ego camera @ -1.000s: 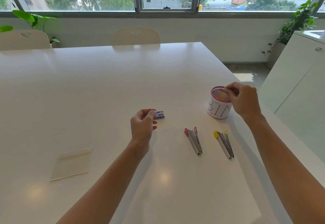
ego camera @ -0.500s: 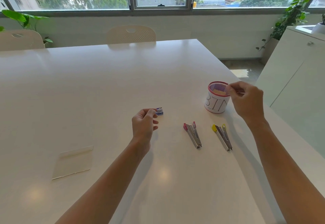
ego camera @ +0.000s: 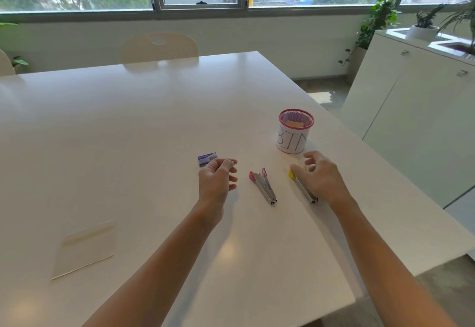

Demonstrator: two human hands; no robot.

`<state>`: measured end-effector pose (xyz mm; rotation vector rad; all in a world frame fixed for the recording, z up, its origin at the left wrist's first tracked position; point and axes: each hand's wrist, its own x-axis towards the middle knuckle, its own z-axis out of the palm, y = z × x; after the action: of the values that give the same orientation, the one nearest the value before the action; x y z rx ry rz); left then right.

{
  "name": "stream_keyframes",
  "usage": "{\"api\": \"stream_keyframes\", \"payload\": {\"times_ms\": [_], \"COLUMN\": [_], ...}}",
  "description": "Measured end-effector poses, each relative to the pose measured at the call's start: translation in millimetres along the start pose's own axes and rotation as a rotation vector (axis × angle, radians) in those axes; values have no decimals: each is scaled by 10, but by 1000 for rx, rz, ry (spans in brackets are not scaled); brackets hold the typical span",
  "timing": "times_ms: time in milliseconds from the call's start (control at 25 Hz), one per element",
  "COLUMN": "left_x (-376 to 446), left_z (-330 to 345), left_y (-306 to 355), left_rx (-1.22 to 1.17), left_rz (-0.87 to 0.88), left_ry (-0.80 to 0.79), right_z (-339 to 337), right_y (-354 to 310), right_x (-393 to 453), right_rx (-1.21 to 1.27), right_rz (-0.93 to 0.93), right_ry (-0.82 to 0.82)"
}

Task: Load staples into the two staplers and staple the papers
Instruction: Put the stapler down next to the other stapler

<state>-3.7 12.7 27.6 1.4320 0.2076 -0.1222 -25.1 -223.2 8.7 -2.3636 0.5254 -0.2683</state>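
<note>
Fingers of the left hand [ego camera: 217,180] are loosely curled and hold nothing; the staple box [ego camera: 207,159] lies just beyond them at eleven o'clock. The pink stapler [ego camera: 263,187] sits between the hands, its long axis running from eleven to five o'clock. Fingers of the right hand [ego camera: 321,176] are spread over the parallel yellow stapler [ego camera: 303,188], apparently touching it. Half a second earlier, that hand was up at the bin [ego camera: 295,131].

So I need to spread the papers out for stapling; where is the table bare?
Bare: the table's far half, up to the chair. Crowded: staple box, pink stapler, yellow stapler and bin.
</note>
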Motion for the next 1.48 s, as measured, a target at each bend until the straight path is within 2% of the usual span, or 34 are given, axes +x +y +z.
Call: {"api": "stream_keyframes", "payload": {"times_ms": [200, 480, 840, 1080, 1480], "left_x": [-12, 11, 7, 14, 25], "left_z": [-27, -20, -88, -145, -220], "left_y": [23, 48, 117, 109, 117], "left_rx": [19, 25, 17, 16, 19], "left_rz": [1, 6, 29, 20, 27], "left_ry": [-9, -20, -8, -2, -19], "right_z": [57, 87, 201, 157, 227], "right_y": [-20, -108, -339, -272, -725], "right_x": [-105, -122, -147, -86, -183], "right_rx": [-156, -208, -392, -48, 494], "right_rz": [-63, -10, 31, 80, -33], "right_ry": [28, 64, 55, -7, -83]}}
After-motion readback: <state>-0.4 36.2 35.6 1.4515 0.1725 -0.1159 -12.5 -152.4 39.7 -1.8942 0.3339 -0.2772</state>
